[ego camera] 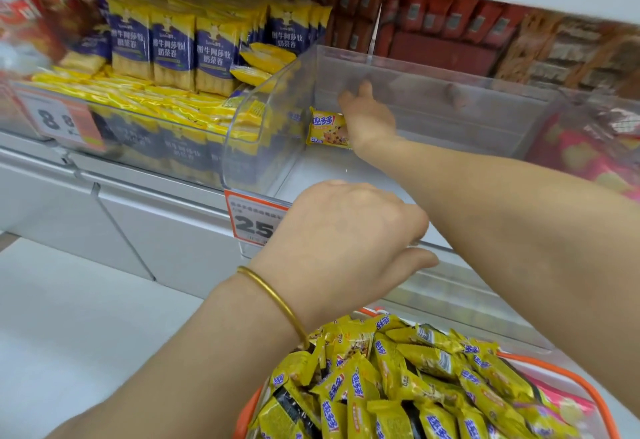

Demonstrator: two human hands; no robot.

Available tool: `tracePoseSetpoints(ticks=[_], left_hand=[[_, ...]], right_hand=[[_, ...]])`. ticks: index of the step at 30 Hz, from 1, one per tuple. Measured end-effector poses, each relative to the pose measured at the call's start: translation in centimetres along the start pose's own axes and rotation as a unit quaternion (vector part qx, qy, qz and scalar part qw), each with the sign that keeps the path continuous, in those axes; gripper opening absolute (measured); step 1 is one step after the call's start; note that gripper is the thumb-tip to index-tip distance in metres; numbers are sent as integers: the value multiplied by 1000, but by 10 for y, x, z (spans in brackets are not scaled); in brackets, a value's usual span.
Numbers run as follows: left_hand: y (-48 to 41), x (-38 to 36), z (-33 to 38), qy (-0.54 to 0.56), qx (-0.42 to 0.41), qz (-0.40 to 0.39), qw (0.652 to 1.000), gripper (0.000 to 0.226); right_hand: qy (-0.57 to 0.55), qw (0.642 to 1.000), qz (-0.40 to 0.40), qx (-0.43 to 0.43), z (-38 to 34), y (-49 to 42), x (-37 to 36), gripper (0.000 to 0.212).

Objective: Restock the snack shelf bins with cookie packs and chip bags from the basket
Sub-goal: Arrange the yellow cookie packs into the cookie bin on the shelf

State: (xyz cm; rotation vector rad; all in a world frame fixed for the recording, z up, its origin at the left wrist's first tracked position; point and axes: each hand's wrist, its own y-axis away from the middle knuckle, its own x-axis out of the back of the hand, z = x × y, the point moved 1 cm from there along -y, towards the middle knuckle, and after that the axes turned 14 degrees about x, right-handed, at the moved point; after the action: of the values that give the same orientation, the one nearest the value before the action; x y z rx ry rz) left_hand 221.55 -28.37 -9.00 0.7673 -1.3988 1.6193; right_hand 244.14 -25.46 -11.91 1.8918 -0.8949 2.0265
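Left hand (349,231): curled over bin (433,65) front rim.
Right hand (369,118): on cookie pack (325,130), centre frame; grip unclear.
Risk: unsupported upright pack may topple.

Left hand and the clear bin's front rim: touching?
Touching. The head view shows the left hand gripping the clear bin at its front rim, with the fingers over the edge and the thumb below it.

Blurred red packs (27,13) at top left, perhaps chip bags; basket (554,369) partly beyond the bottom edge.
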Motion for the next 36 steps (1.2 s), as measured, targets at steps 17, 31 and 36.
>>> tracePoseSetpoints(ticks=[17, 31, 36], left_hand=[[8, -12, -5, -21, -28, 58, 998, 35], [71, -40, 57, 80, 31, 10, 996, 22], [83, -75, 74, 36, 17, -137, 990, 32]], right_hand=[[-83, 996, 10, -18, -1, 55, 71, 34], [-243, 943, -224, -35, 0, 333, 91, 11], [-217, 921, -322, -30, 11, 354, 21, 58]])
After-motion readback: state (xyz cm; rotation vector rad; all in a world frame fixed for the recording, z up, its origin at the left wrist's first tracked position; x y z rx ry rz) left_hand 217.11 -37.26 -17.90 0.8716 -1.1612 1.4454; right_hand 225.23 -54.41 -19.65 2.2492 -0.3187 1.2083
